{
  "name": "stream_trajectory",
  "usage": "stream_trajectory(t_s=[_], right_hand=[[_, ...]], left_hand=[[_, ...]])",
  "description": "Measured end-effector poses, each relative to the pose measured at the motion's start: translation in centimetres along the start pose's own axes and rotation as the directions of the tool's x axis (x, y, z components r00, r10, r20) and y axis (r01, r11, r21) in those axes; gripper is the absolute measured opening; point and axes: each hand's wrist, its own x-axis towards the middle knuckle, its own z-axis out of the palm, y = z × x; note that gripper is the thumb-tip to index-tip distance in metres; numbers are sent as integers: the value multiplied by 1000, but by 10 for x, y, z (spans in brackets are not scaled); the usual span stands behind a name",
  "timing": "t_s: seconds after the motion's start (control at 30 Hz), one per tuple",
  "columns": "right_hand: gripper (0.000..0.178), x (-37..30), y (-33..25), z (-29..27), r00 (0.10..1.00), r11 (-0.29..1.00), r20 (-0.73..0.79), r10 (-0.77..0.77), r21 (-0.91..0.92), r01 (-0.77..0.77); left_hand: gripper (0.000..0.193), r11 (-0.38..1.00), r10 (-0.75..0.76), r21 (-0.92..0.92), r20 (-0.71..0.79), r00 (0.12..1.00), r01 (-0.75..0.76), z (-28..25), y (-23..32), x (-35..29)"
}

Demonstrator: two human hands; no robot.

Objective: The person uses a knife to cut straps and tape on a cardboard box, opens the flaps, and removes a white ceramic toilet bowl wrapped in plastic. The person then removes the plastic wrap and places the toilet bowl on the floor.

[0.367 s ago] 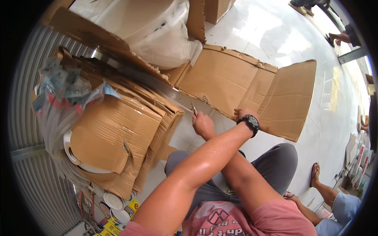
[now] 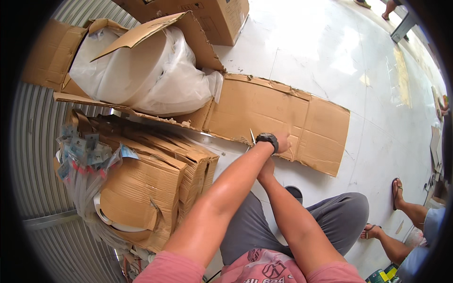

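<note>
My left arm crosses over my right, with a black watch on the wrist. My left hand (image 2: 283, 142) is at the near edge of a long brown cardboard flap (image 2: 255, 106), fingers curled on it and partly hidden. Beneath the crossed left forearm, my right hand (image 2: 266, 169) is mostly covered. A pointed metal blade (image 2: 252, 136) sticks up from it beside the flap's edge; its handle is hidden, so its exact kind cannot be told. The flap extends from an open carton (image 2: 203, 45) holding a rounded white object (image 2: 137, 66) in translucent wrap.
Several cardboard packages (image 2: 165, 188) stand at left, bearing clear plastic bags (image 2: 89, 155) with red parts, beside a ribbed metal shutter (image 2: 37, 137). Another carton (image 2: 222, 21) stands behind. A dark round container (image 2: 294, 192) is by my knee. Another person's sandalled foot (image 2: 397, 193) is at right.
The view has shifted, showing more of the carton. My right hand and blade have moved right, under my left forearm. The flap's raised right end now lies flatter.
</note>
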Motion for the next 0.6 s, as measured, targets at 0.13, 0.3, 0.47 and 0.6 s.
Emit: stream_trajectory(t_s=[0.13, 0.3, 0.47, 0.6], right_hand=[[28, 87, 12, -22, 986, 985, 0, 168, -48, -168], [29, 221, 61, -103, 870, 895, 474, 136, -435, 97], [30, 265, 118, -129, 671, 812, 728, 141, -473, 343], [26, 235, 161, -118, 667, 913, 743, 54, -307, 268]], left_hand=[[49, 930, 51, 334, -523, 851, 150, -139, -48, -114], [44, 227, -544, 674, -511, 665, 703, -228, -82, -291], [51, 416, -541, 486, -547, 639, 768, -179, -78, -353], [49, 470, -450, 378, -675, 584, 798, -154, -98, -363]])
